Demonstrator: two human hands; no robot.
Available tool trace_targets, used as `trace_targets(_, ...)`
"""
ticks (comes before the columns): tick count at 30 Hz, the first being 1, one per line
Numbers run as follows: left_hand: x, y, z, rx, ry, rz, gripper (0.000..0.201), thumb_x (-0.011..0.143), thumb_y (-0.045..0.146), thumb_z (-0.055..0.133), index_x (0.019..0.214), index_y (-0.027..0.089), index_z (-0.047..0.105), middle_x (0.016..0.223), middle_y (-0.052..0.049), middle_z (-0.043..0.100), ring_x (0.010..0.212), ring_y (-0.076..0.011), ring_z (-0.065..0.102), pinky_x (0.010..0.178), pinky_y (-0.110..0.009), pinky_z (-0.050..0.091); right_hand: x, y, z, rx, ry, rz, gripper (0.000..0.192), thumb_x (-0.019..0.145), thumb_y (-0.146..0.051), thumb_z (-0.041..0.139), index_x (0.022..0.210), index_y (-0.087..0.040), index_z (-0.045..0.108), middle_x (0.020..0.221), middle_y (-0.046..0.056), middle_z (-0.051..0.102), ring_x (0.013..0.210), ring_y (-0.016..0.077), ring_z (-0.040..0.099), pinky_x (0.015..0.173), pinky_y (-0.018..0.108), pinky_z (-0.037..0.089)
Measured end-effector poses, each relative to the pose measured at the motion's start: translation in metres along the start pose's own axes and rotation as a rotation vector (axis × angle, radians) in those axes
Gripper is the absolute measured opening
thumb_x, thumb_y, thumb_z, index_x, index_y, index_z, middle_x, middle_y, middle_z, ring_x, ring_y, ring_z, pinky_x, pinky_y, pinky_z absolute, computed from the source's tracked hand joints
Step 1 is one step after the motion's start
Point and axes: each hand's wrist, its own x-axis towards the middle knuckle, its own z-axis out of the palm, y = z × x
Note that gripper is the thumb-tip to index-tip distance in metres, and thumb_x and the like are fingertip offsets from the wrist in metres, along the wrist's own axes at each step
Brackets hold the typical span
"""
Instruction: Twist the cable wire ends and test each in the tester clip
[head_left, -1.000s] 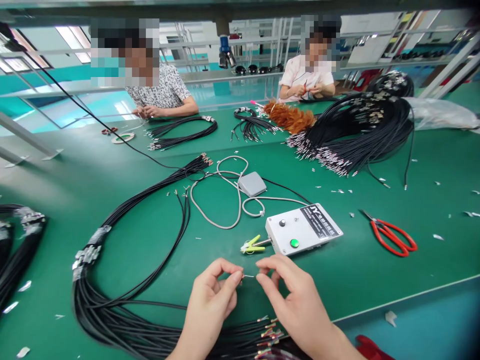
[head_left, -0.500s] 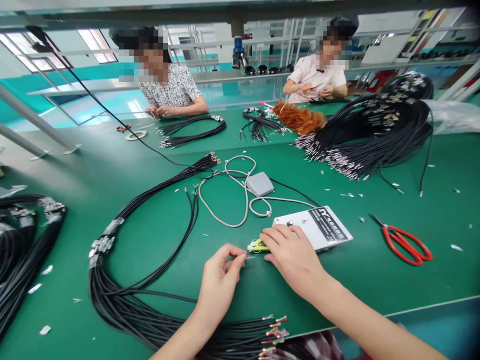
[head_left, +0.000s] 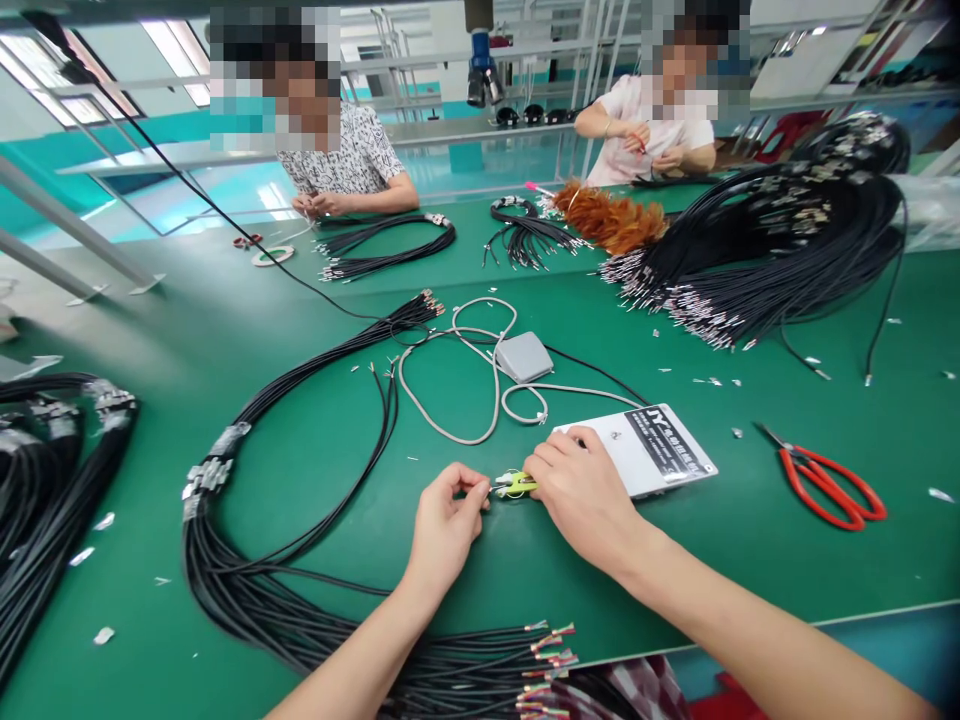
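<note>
My left hand (head_left: 448,515) is closed in a pinch on the end of a black cable (head_left: 330,584), which runs behind my wrist from the bundle at left. A thin wire tip (head_left: 493,489) sticks out past my fingertips and meets the jaws of a small yellow-green hand tool (head_left: 516,485). My right hand (head_left: 581,490) is wrapped round that tool, hiding most of its body. Just behind my right hand lies a white box with a black label (head_left: 660,450). A large looped bundle of black cables (head_left: 225,560) curves round my left hand, its coloured wire ends near the table edge.
Red-handled scissors (head_left: 832,485) lie to the right. A grey pedal-like block (head_left: 523,357) with a grey cord sits ahead. More black cables (head_left: 787,250) are heaped at back right, near a brown feather duster (head_left: 611,218). Two people work across the green table (head_left: 750,560).
My left hand has brought the wire tip up into the yellow-green tool's jaws; it was just below them before. The whole view has shifted slightly.
</note>
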Motion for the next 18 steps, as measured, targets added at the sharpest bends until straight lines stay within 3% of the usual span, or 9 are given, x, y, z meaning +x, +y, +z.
trace_targets(12, 0.004, -0.004, 0.005, 0.037, -0.012, 0.019, 0.031, 0.07, 0.042, 0.07, 0.07, 0.017, 0.052, 0.055, 0.007, 0.052, 0.031, -0.0001, 0.032, 0.032, -0.013, 0.02, 0.0, -0.003, -0.009, 0.018, 0.009, 0.01, 0.014, 0.076, -0.012, 0.074, 0.081, -0.018, 0.062, 0.087, 0.002, 0.069, 0.09, 0.0228, 0.059, 0.084, 0.041, 0.03)
trace_targets(16, 0.004, -0.004, 0.003, 0.042, -0.015, 0.015, 0.03, 0.069, 0.041, 0.07, 0.069, 0.016, 0.053, 0.054, 0.007, 0.053, 0.031, -0.0002, 0.032, 0.032, -0.013, 0.02, -0.027, 0.017, -0.024, 0.172, 0.203, 0.066, 0.026, 0.082, -0.023, 0.072, 0.106, -0.021, 0.061, 0.115, 0.002, 0.069, 0.109, 0.0228, 0.058, 0.094, 0.042, 0.031)
trace_targets(18, 0.005, -0.004, 0.003, 0.034, -0.017, 0.012, 0.029, 0.068, 0.04, 0.07, 0.069, 0.016, 0.054, 0.054, 0.007, 0.053, 0.031, -0.0003, 0.032, 0.032, -0.013, 0.02, -0.051, 0.028, -0.029, 0.218, 0.36, 0.158, 0.019, 0.089, -0.018, 0.062, 0.108, -0.023, 0.06, 0.114, 0.002, 0.07, 0.11, 0.0214, 0.058, 0.095, 0.041, 0.033)
